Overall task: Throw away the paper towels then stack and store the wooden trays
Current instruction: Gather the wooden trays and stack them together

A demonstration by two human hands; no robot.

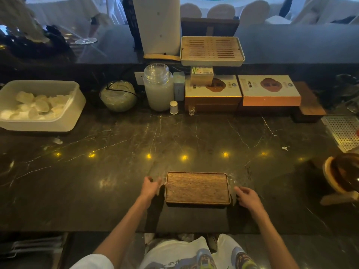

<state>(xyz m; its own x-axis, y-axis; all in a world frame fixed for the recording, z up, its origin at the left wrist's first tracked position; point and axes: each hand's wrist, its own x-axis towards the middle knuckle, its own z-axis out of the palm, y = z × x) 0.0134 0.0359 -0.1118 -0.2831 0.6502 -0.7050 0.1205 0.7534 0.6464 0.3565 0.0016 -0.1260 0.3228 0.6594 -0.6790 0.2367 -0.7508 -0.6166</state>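
Observation:
A brown wooden tray (197, 187) lies flat near the front edge of the dark marble counter (120, 144); I cannot tell if it is one tray or a stack. My left hand (150, 186) hovers just off its left end, fingers spread. My right hand (246, 196) sits at its right end with curled fingers, close to the rim or touching it. Neither hand holds anything. A pale slatted tray (212, 50) rests on boxes at the back. No paper towel lies on the counter.
A white tub (64, 121) of crumpled white pieces stands at the left. Jars (158, 88), a lidded bowl (118, 96) and flat boxes (269, 90) line the back wall. A perforated metal grate (343, 131) and a dark pot (343, 175) sit at the right.

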